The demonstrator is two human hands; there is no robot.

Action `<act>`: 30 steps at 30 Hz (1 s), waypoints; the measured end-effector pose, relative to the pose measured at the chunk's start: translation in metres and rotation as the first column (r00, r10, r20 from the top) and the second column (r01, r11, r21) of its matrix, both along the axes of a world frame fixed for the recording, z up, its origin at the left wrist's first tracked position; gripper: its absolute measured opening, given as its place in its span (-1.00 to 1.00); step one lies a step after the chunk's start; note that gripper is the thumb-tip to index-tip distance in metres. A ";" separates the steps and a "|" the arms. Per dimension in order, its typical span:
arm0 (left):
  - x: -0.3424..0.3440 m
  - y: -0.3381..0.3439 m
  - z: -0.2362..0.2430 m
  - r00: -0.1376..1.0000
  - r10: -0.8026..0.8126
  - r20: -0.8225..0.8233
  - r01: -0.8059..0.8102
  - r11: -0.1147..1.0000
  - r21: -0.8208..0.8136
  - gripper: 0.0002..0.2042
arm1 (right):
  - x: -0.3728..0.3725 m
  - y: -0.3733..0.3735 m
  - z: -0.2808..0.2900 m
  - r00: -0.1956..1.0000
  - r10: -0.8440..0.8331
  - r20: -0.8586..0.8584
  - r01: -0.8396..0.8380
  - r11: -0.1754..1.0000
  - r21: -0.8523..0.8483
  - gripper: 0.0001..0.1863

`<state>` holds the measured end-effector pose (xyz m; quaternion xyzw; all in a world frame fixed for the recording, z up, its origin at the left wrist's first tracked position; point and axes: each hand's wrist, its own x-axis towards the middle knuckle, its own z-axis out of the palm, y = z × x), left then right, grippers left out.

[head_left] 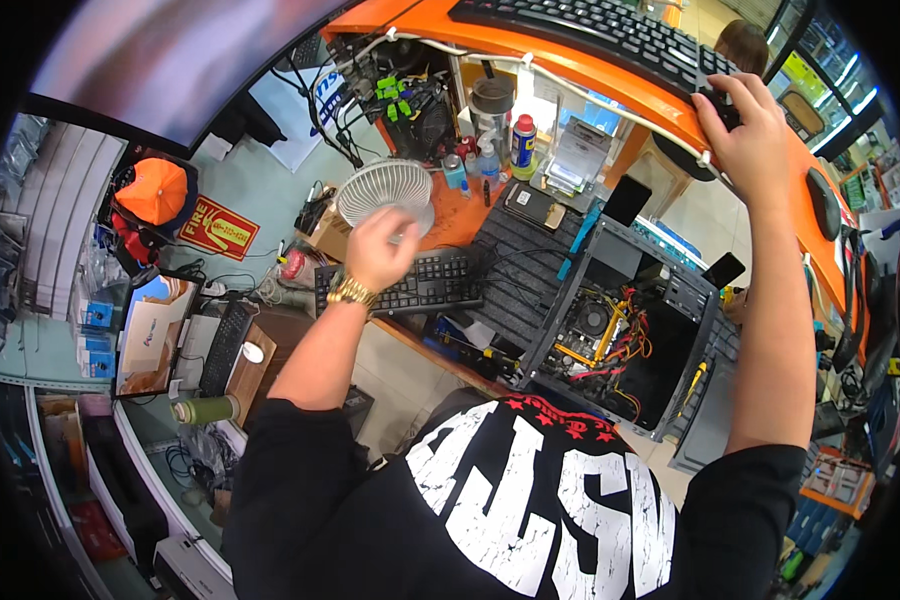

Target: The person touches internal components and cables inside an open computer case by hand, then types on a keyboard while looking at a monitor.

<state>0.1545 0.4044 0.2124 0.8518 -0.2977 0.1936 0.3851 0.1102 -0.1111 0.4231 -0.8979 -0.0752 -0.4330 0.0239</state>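
Observation:
My left hand (378,252), with a gold watch (352,291) on the wrist, hovers above the left end of a lower black keyboard (425,283). It overlaps a white fan (390,188) in the picture, and its blurred fingers do not show clearly whether they hold anything. Up on the orange shelf, my right hand (748,135) lies beside the right end of another black keyboard (610,35). Its thumb and fingers are around a small dark object that looks like a computer mouse (722,110). In front of my body lies an opened computer case (610,330) with a motherboard, a cooler and coloured cables.
A large screen (160,60) stands at the upper left. A spray can (522,145) and small bottles stand behind the keyboard. A dark oval device (823,203) sits on the shelf's right part. At left are a laptop (150,340), an orange cap (152,190) and a green cylinder (205,410).

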 end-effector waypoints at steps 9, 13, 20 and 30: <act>-0.067 0.189 -0.226 0.635 0.729 -0.257 -0.509 0.645 0.570 -0.49 | 0.004 -0.003 -0.006 0.998 -0.028 -0.054 0.033 0.995 0.090 -0.66; -0.066 0.200 -0.239 0.518 0.804 -0.293 -0.561 0.577 0.593 -0.27 | 0.009 -0.005 -0.008 0.999 -0.024 -0.037 0.026 0.998 0.055 -0.68; -0.058 0.204 -0.240 0.528 0.763 -0.374 -0.543 0.641 0.542 -0.15 | 0.006 -0.010 -0.005 0.998 -0.013 -0.060 0.016 0.999 0.037 -0.71; -0.047 0.214 -0.235 0.520 0.769 -0.373 -0.455 0.619 0.640 -0.05 | -0.003 0.013 0.009 1.000 0.000 0.011 0.000 1.000 0.020 -0.76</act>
